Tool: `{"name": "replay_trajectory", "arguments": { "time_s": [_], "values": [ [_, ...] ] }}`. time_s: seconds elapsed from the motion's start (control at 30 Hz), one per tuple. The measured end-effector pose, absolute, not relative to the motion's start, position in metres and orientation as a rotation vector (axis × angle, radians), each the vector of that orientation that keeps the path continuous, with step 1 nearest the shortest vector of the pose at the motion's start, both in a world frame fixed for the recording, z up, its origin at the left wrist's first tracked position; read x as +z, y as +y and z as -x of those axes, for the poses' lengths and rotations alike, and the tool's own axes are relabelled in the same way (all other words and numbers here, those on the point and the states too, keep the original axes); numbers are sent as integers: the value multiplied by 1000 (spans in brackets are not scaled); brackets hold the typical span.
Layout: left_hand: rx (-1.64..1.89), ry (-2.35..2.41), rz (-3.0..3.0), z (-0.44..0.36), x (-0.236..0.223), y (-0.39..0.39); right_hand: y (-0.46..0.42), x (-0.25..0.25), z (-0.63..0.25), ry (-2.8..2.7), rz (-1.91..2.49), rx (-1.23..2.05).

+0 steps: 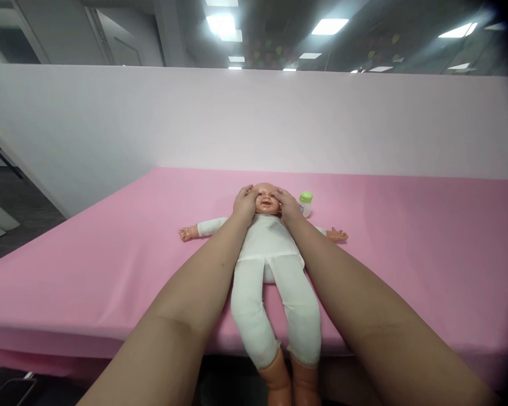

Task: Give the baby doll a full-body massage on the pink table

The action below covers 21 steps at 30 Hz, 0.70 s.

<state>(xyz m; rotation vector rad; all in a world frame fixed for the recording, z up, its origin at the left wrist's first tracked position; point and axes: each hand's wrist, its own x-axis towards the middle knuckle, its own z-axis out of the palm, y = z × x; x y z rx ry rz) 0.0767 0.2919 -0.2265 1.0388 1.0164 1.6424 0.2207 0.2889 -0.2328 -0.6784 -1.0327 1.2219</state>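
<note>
A baby doll in a white cloth suit lies on its back on the pink table, arms spread, legs hanging over the near edge. My left hand rests on the left side of the doll's head, thumb near its forehead. My right hand presses the right side of the head, fingers touching the cheek and brow. Both hands cup the face between them.
A small white bottle with a green cap stands just right of the doll's head, behind my right hand. A tall pale partition wall backs the table. The floor drops away at the left edge.
</note>
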Motion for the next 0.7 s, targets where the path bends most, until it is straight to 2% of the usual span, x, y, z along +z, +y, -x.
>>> {"name": "replay_trajectory", "arguments": {
  "time_s": [0.27, 0.7],
  "values": [
    [1653, 998, -949, -77, -228, 296, 285, -230, -224, -1018, 691, 1272],
    [1653, 980, -1034, -79, -221, 285, 289, -234, -221, -1097, 666, 1179]
  ]
}}
